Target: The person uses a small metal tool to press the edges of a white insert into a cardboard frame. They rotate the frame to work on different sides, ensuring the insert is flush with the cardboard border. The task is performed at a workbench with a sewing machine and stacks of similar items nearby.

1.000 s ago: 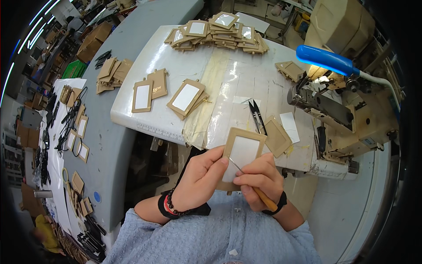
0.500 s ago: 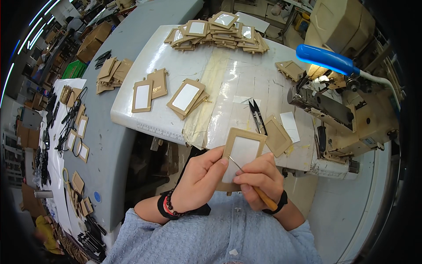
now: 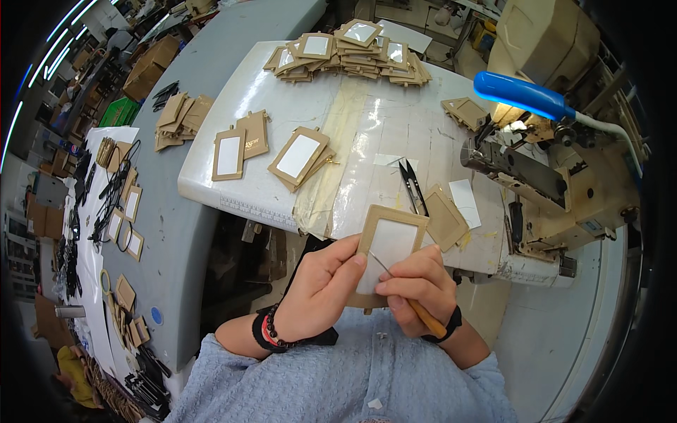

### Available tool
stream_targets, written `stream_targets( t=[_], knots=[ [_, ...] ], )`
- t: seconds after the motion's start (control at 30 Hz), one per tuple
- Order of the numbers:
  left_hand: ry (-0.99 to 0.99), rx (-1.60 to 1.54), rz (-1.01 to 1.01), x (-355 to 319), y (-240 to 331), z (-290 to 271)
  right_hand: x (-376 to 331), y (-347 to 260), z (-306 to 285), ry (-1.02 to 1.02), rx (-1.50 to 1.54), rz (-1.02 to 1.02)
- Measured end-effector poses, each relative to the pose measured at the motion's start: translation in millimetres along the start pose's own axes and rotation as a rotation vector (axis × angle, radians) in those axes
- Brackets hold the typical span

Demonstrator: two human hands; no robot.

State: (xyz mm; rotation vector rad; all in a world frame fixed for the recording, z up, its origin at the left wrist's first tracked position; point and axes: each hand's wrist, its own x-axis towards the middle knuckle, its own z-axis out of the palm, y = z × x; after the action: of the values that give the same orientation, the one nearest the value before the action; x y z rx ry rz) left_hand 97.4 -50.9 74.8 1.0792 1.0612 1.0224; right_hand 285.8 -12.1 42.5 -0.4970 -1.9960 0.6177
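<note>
My left hand (image 3: 319, 290) grips the left edge of a tan card holder (image 3: 391, 243) with a white panel inside its frame, thumb on the front. The holder tilts up just beyond the table's near edge. In my right hand (image 3: 420, 283) is an awl with a wooden handle (image 3: 427, 319), its thin metal shaft slanting across the panel. The awl's tip lies at the inner left edge of the frame, close to my left thumb; whether it pierces anything is too small to tell. Black thread snips (image 3: 413, 187) lie just past the holder, beside another tan holder (image 3: 446, 218).
A sewing machine (image 3: 522, 169) with a blue lamp (image 3: 522, 94) stands at the right. Piled tan holders (image 3: 352, 51) sit at the table's far side, and a few more holders (image 3: 296, 155) lie left of the middle. A grey side table (image 3: 187, 233) carries parts and black cords.
Almost nothing differs. The holder and my right hand with the awl have shifted very slightly to the right.
</note>
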Motion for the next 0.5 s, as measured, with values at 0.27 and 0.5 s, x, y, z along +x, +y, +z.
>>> stream_targets(
  t=[0.27, 0.5],
  knots=[
    [0.017, 0.009, 0.017, -0.6, -0.8, 0.7, 0.7, -1.3, -0.4, -0.008, -0.009, -0.002],
    [0.111, 0.171, 0.005, -3.5, 3.9, 8.1, 1.8, -7.3, 4.0, -0.057, -0.240, -0.106]
  ],
)
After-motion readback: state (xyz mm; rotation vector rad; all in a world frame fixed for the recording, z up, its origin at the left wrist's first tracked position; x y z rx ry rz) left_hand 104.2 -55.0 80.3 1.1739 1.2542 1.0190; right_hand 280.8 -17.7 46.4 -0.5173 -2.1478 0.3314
